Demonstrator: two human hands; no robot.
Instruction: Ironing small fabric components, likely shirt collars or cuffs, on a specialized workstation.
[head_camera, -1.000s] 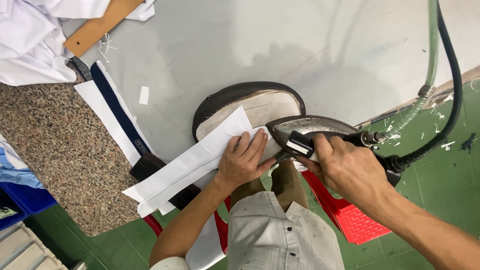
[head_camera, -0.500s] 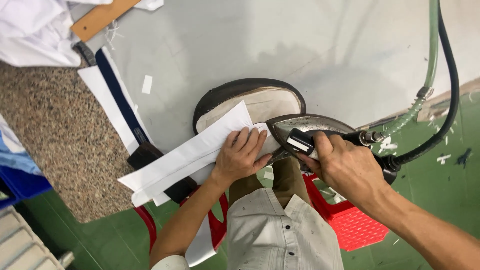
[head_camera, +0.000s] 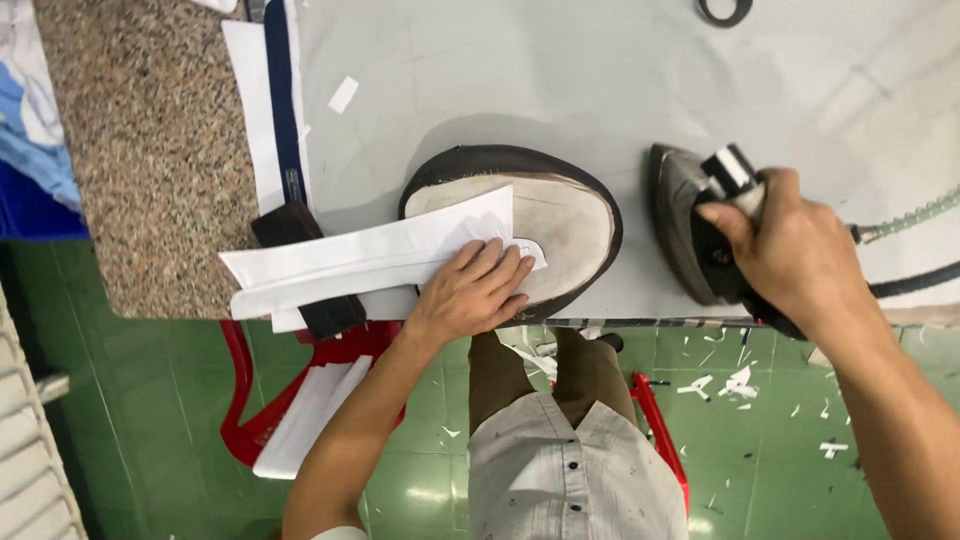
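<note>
Speckled granite (head_camera: 150, 150) along the table's left edge, white strips with a dark blue band (head_camera: 278, 100) lying at its border with the grey cover (head_camera: 560, 70). Further right, near the front edge, a long white fabric piece (head_camera: 370, 262) stretching from over the granite's front corner onto a padded oval ham (head_camera: 560, 215). Left hand (head_camera: 470, 295) flat on it, fingers spread and pressing down, apparently pinning the curved end over the ham's dome so it holds shape. A black block (head_camera: 305, 270) beneath the piece's left part, jutting past the front edge. Right of the ham, an iron (head_camera: 700, 225) standing on the grey cover, apart from the fabric, probably parked clear so nothing scorches. Right hand (head_camera: 790, 245) clenched around its handle, wrist toward the table's right edge, hose and cable (head_camera: 905, 250) trailing off that way. Below the front edge, a red stool (head_camera: 300, 400) with more white pieces on it, paper scraps (head_camera: 740, 385) on green floor.
</note>
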